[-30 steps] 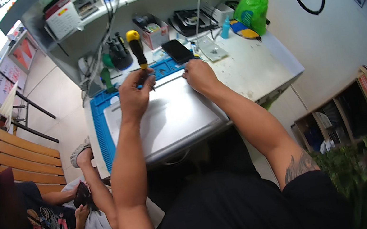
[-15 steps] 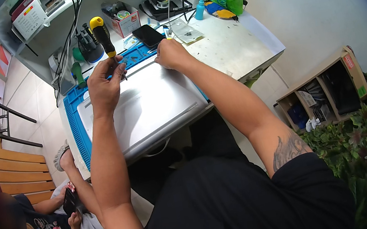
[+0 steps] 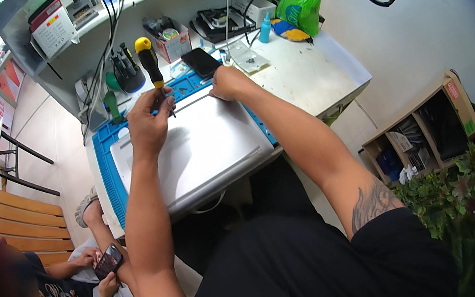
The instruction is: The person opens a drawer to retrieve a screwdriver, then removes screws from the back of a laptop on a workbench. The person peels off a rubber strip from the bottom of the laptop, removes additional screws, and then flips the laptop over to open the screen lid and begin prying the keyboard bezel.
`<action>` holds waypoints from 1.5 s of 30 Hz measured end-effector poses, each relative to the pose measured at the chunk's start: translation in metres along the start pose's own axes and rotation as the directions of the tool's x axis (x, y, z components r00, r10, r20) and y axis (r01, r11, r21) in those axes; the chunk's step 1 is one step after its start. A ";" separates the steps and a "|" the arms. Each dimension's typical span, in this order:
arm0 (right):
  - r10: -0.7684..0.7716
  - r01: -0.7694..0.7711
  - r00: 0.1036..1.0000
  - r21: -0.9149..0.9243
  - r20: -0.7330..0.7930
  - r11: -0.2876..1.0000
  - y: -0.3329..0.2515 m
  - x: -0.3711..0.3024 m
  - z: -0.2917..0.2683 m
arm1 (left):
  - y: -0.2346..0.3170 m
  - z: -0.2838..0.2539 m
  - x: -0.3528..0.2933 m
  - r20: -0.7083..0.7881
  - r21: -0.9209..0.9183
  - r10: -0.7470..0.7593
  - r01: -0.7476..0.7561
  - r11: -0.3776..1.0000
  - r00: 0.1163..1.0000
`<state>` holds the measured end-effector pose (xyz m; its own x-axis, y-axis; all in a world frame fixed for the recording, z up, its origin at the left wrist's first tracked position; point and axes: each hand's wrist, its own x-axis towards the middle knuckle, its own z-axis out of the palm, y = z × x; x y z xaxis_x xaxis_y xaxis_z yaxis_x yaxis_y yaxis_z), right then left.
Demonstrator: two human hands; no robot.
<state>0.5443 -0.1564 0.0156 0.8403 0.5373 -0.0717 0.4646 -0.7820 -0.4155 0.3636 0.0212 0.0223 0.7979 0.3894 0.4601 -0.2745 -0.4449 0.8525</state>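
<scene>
Your left hand pinches the screwdriver, tip down near the far edge of the crosswise silver laptop; your right hand meets its far-right corner, grip unclear.

The laptop lies on the mat, before the phone.

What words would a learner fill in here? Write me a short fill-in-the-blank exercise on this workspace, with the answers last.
1. The left hand holds a yellow-and-black ____.
2. The mat under the flat silver device is coloured ____.
3. The black phone is nearer to the person's ____ than to the left hand.
4. The plastic bag right of the small blue bottle is coloured ____.

Missing words: screwdriver; blue; right hand; green.
</scene>
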 end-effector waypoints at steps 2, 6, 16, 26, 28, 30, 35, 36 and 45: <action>-0.059 0.063 0.997 0.076 -0.054 0.995 0.002 -0.012 -0.001 | 0.001 -0.005 -0.003 -0.006 0.010 -0.011 0.011 1.000 1.000; -0.210 0.271 0.914 0.137 -0.347 0.953 0.026 -0.040 0.013 | 0.001 -0.005 -0.001 0.031 0.025 -0.012 0.011 1.000 0.999; -0.349 0.435 0.827 0.110 -0.440 0.894 0.030 -0.047 0.031 | 0.004 -0.005 -0.002 0.031 0.007 -0.035 0.035 0.999 0.999; -0.405 0.431 0.868 0.031 -0.286 0.902 0.028 -0.030 0.019 | 0.007 -0.003 -0.001 0.028 0.019 -0.028 0.027 0.999 0.999; -0.433 0.442 0.862 -0.026 -0.264 0.896 0.027 -0.027 0.016 | 0.001 -0.003 0.001 0.025 0.008 -0.022 0.022 1.000 0.999; -0.437 0.433 0.870 -0.068 -0.229 0.899 0.026 -0.023 0.016 | 0.004 -0.002 0.002 0.018 -0.022 -0.052 0.052 0.998 0.998; -0.341 0.336 0.921 -0.059 -0.185 0.940 0.018 -0.016 0.017 | 0.004 -0.006 0.005 -0.015 0.040 0.009 -0.008 0.999 1.000; -0.323 0.318 0.931 -0.060 -0.170 0.946 0.016 -0.015 0.017 | 0.004 -0.007 0.006 -0.025 0.035 0.013 -0.012 0.999 1.000; -0.239 0.229 0.959 -0.079 -0.151 0.970 0.005 -0.015 0.019 | 0.007 -0.017 0.013 -0.095 -0.003 -0.019 0.019 1.000 0.995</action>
<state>0.5289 -0.1626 -0.0026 0.7373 0.6545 0.1671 0.6653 -0.6606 -0.3479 0.3628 0.0367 0.0381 0.7486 0.4727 0.4649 -0.2606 -0.4350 0.8619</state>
